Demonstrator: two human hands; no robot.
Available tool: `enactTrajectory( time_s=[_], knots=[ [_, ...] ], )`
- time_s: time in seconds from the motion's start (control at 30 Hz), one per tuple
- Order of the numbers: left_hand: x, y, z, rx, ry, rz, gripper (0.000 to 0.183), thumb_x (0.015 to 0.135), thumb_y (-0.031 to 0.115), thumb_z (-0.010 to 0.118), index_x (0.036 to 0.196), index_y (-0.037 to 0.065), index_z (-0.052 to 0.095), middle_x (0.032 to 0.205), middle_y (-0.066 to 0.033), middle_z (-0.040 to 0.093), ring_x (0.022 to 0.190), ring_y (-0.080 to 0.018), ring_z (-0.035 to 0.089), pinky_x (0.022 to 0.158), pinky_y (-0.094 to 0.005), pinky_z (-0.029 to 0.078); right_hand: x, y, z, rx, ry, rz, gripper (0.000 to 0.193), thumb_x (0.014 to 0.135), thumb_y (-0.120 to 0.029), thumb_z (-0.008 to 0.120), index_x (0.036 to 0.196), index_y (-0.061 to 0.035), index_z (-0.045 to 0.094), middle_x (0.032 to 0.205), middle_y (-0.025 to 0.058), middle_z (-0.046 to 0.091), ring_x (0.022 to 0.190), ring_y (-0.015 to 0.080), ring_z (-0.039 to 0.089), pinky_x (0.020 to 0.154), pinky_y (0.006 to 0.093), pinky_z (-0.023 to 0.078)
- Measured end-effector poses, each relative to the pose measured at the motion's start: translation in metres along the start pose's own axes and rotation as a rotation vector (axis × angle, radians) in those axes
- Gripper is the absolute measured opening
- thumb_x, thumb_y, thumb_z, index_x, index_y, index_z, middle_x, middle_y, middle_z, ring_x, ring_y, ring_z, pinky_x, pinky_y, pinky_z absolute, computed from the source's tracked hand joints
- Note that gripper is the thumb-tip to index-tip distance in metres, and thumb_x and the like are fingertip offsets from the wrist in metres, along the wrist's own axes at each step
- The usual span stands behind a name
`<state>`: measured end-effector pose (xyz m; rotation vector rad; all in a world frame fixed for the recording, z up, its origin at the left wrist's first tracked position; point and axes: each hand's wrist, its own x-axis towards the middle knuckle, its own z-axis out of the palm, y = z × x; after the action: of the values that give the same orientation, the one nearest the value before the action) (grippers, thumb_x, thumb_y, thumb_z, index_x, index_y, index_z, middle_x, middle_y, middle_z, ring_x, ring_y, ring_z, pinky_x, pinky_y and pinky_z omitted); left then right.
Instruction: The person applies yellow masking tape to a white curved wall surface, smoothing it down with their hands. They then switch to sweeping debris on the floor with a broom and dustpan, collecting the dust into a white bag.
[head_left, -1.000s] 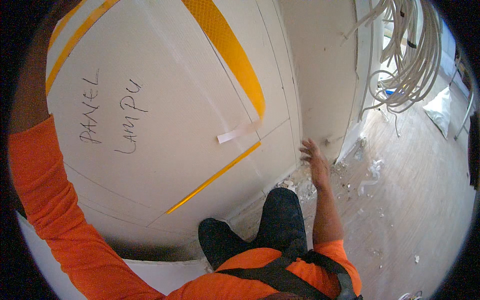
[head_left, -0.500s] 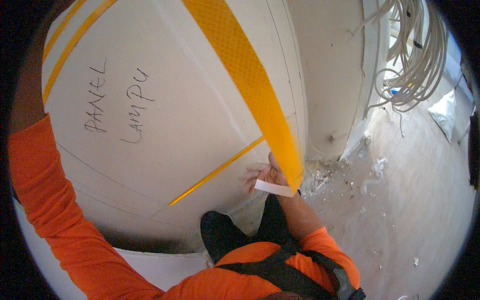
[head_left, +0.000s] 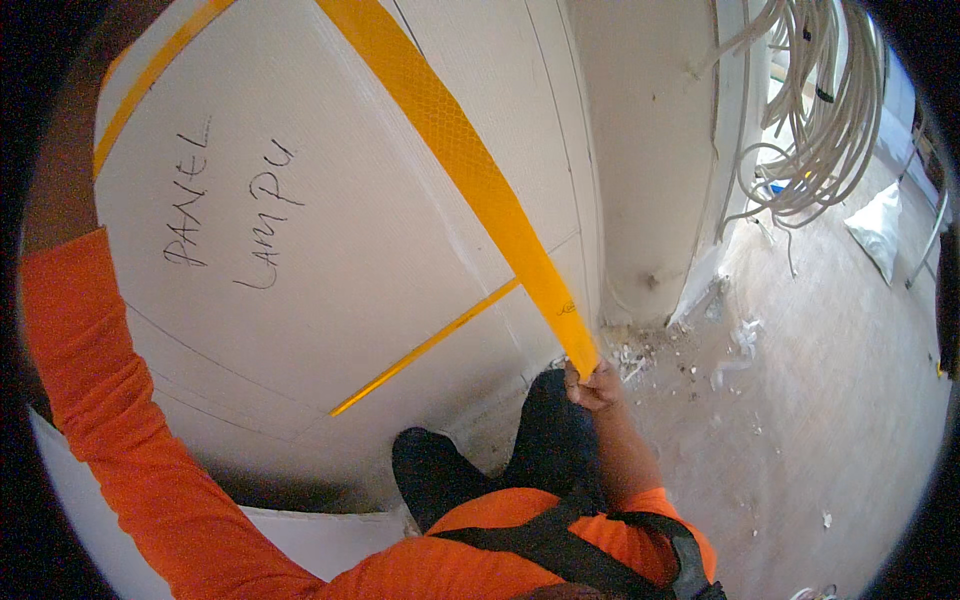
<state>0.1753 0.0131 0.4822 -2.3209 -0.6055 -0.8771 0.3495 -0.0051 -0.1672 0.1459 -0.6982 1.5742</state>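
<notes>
My right hand (head_left: 596, 388), low and right of the middle, has its fingers closed on the lower end of a wide orange-yellow tape strip (head_left: 450, 155). This strip slants down from the top edge across a pale wall panel (head_left: 330, 200). A short yellow tape strip (head_left: 430, 345), stuck on the panel, runs from beside the long strip toward the lower left. My left arm (head_left: 85, 330) reaches up along the left edge, its hand outside the picture. More yellow tape (head_left: 165, 75) crosses the panel's upper left.
Handwriting and thin pencil lines mark the panel. Coiled pale cables (head_left: 835, 120) hang at the upper right, with a white bag (head_left: 877, 230) below them. Rubble (head_left: 690, 345) lies on the dusty floor (head_left: 800, 440) beside the panel's foot.
My right hand has moved slightly down and right and closed on the tape's end. The white strip near that hand no longer shows, and the long tape lies straighter.
</notes>
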Motion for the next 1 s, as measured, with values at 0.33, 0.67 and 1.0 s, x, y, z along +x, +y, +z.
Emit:
enactTrajectory(
  time_s=[0.33,0.67,1.0],
  knots=[
    [0.051,-0.037,0.006,0.170,-0.274,-0.236,0.020,0.083,0.019,0.069,0.094,0.003,0.070,0.090,-0.0096,0.070,0.082,-0.0191,0.064,0.079,-0.0351,0.050,0.079,-0.035,0.007,-0.318,0.534,0.017,0.022,0.089,-0.014,0.061,0.107,-0.0012,0.056,0.102,0.0143,0.066,0.075,0.0206,0.066,0.052,0.0273,0.051],
    [0.095,-0.065,0.032,0.117,-0.261,-0.195,0.015,0.082,0.016,0.067,0.089,0.003,0.071,0.086,-0.0104,0.070,0.079,-0.0173,0.063,0.075,-0.0319,0.050,0.148,-0.011,0.006,-0.155,0.611,-0.154,0.035,0.090,-0.015,0.061,0.119,0.0020,0.053,0.086,0.0032,0.058,0.069,0.0123,0.055,0.058,0.0239,0.048],
    [0.105,-0.063,0.072,0.195,-0.207,-0.272,0.013,0.080,0.013,0.067,0.087,0.002,0.071,0.087,-0.0119,0.070,0.079,-0.0199,0.064,0.077,-0.0328,0.050,0.168,0.001,0.000,-0.165,0.789,-0.293,0.027,0.090,-0.011,0.061,0.112,0.0031,0.056,0.088,0.0053,0.060,0.071,0.0138,0.056,0.062,0.0250,0.048]
  ],
)
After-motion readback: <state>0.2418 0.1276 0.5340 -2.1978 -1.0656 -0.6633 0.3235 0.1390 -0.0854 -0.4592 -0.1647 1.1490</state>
